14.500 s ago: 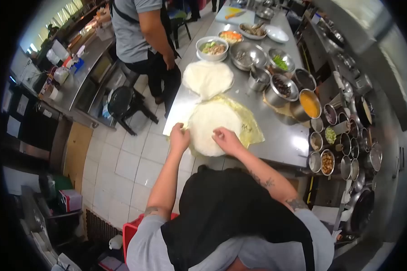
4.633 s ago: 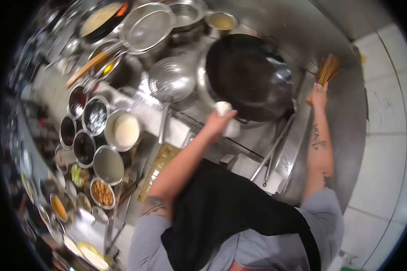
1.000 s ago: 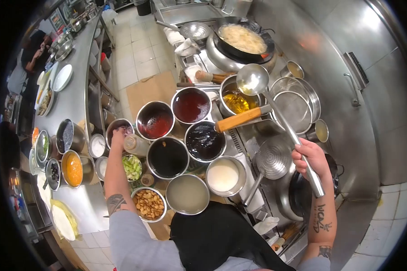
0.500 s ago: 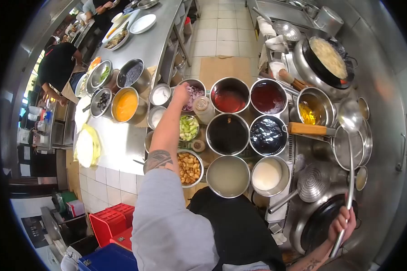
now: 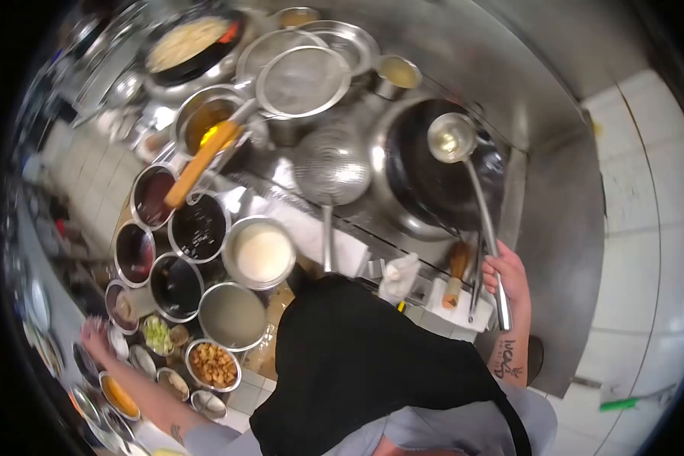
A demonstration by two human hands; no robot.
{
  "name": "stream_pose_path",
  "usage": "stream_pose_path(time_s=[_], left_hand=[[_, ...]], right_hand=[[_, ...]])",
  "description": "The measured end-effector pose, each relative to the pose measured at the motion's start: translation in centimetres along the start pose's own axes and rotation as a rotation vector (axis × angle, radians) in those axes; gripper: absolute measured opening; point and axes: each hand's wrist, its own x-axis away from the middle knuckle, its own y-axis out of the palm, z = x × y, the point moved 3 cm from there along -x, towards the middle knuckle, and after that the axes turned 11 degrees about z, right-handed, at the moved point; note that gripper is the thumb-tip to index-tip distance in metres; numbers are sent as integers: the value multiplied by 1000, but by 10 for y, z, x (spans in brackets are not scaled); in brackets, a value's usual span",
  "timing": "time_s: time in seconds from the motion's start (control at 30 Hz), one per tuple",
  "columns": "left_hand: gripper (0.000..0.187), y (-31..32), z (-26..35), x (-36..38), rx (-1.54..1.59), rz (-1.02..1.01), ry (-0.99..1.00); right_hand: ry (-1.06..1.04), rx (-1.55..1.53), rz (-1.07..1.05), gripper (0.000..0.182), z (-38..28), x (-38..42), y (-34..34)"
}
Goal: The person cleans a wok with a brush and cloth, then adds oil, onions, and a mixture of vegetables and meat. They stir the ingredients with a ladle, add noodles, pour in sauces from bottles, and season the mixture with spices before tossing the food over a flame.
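Inspection reference is the dark wok [image 5: 425, 190], seated on the burner. The ladle [image 5: 452, 137] is the item in use: its bowl is over the right part of the wok, its handle running down toward the person. The right hand [image 5: 507, 275] grips that handle at the near right of the wok, fingers closed around the metal. A yellowish glint shows in the bowl; liquid or reflection, I cannot tell. Change noted: 0.5 s ago the bowl was over the sieves, away from the wok; it now overlies the wok, which in my judgement places the ladle in position to act on the wok's contents. The left hand [image 5: 96, 340] is far to the left of the wok and has come out of the onion container [image 5: 119, 302], now just beside it. Its fingers look drawn together but are blurred; whether they pinch any onion, I cannot tell. Left of the wok lies a perforated strainer [image 5: 332, 169]; farther left stand 4 containers of dark or red liquid, with a wooden-handled sieve [image 5: 304, 81] at the far left. On the near side of the wok are a brush [image 5: 458, 262] and a white cloth [image 5: 398, 279].
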Motion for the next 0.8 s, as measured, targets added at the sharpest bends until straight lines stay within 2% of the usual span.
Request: stream_pose_path(time_s=[0.03,0.1,0.17,0.27,0.3,0.33,0.4,0.43,0.5,0.53,0.57,0.67,0.7,0.73,0.8], left_hand=[[38,3,28,24,-189,93,118],[33,6,61,53,-287,160,216],[29,11,83,71,-137,66,167],[27,54,116,104,54,-21,226],[27,83,133,135,82,45,224],[27,111,148,163,23,-50,283],[27,166,179,213,-83,-239,411],[27,207,193,263,-147,-299,571],[27,290,210,377,-162,-486,592],[28,329,214,433,-119,-616,450],[31,370,211,497,-19,-637,331],[42,473,172,610,-160,-923,334],[47,511,153,638,-147,-1128,409],[45,540,144,674,-281,-1221,493],[34,601,107,720,-226,-1306,582]], right_hand=[[24,22,-12,45,6,-1,-20],[65,-4,-52,42,9,-9,-48],[118,-106,-80,37,23,-25,-69],[186,-519,-204,28,65,-95,-96],[170,-616,-196,25,71,-111,-91],[150,-714,-189,22,76,-118,-79],[56,-557,-45,25,92,-113,-76],[8,-479,27,27,98,-110,-80],[-11,-339,77,37,104,-81,-105],[-18,-260,102,42,110,-67,-119],[-20,-231,74,47,119,-61,-131],[-52,-150,32,60,139,-45,-154],[-78,-123,47,63,146,-44,-152],[-104,-93,61,65,155,-44,-152],[-209,-98,107,66,166,-48,-151]])
